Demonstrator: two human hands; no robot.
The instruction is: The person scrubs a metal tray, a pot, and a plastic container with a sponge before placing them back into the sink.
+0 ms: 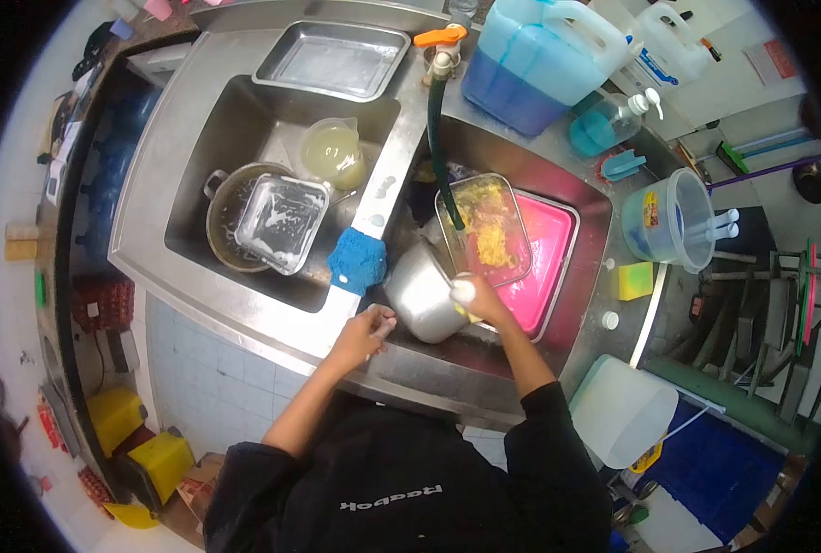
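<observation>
A plain silver metal pot (423,297) lies tipped on its side in the right-hand sink basin (587,207), smooth and rounded, its mouth turned toward the pink tray (554,267)

**Operator:** Report hand positions.

**Technician:** The right hand (481,300), foam on its fingers, is at the rim of a tilted, round silver metal pot (422,300), at 8 o'clock in the right-hand stainless-steel basin (593,217). The left hand (366,339), fingers curled, is at the pot's 8 o'clock.

**Operator:** Adjacent items?

**Technician:** From the pot: fluffy blue cloth (357,261), 10 o'clock; end of dark green flexible hose (441,157), 1 o'clock; clear rectangular dish (522,221) with yellow residue, between 1 and 2 o'clock; bright pink rectangular tray (555,267), between 2 and 3 o'clock.
</observation>
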